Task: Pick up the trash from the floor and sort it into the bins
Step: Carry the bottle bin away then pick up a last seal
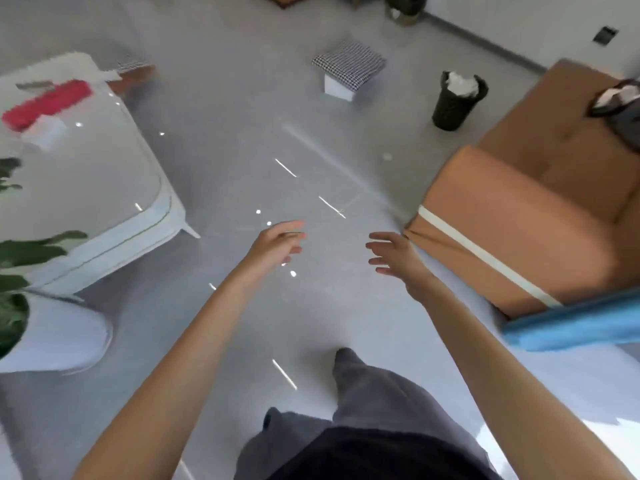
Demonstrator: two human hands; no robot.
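Trash-wise, I only spot one small white scrap [387, 156] on the floor right of centre, near the black bin [450, 109] at upper right. Left hand [277, 241] and right hand [394, 259] hang loose and empty mid-frame. Looks like the hunting step; next up, step over, crouch, pinch it.

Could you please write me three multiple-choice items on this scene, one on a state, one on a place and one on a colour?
1. The left hand and right hand are: A. gripping trash; B. open and empty; C. clenched fists.
2. The black bin stands: A. upright on the floor beside the brown sofa; B. on its seat; C. tipped over.
3. The trash in the bin is: A. red; B. blue; C. white.
Key: 1 B, the fingers are spread with nothing in them; 2 A, it stands upright on the floor next to the sofa; 3 C, white crumpled stuff fills its top.
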